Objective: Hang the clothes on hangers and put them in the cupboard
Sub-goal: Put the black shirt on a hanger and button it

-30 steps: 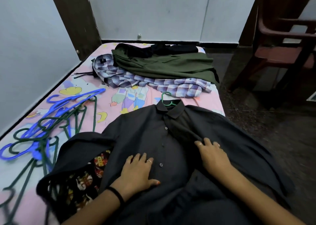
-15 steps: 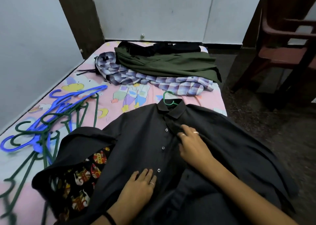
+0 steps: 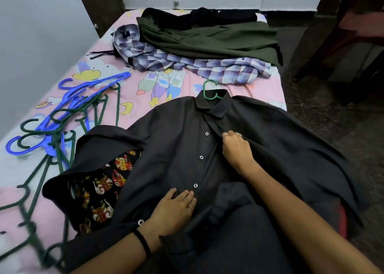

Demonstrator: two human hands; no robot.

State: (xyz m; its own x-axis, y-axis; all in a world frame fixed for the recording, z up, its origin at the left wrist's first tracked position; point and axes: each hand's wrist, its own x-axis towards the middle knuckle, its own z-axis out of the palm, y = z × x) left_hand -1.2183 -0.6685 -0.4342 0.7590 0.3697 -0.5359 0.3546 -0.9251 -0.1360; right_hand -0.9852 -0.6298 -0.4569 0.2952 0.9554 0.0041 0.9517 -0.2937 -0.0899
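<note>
A shirt lies spread on the bed, a hanger poking from its collar beyond the right hand. The left hand rests on the shirt front, nearer than the right. Left of both lies a heap of hangers. Behind the collar, more clothes lie across the bed's far end. A chair stands well right.

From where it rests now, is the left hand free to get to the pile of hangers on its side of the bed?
Probably yes. The left hand lies flat on the black shirt, holding nothing, and the hangers lie uncovered on the bedsheet to its left.
</note>
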